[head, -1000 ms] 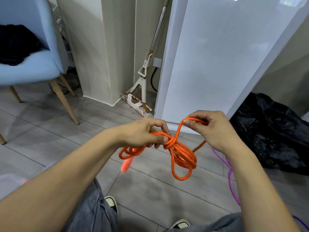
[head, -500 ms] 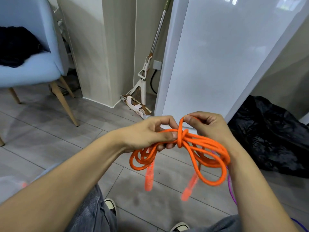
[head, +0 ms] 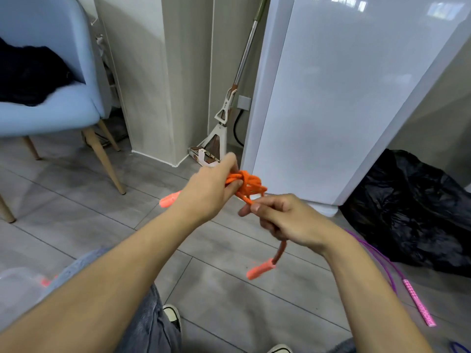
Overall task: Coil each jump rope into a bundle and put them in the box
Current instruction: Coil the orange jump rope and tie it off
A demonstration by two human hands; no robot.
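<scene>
With the left hand (head: 209, 192) gripping the coiled orange rope (head: 246, 186), held in front of the white cabinet (head: 344, 98), and the right hand (head: 285, 220) pinching its free tail, we pull the tail steadily away from the cabinet to cinch the wrap without loosening the coils.

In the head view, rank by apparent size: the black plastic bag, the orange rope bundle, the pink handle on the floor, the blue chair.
1. blue chair, cut off by the frame edge
2. black plastic bag
3. orange rope bundle and pink handle: alike in extent, and the bundle is partly hidden by the left hand, so not ranked.
</scene>
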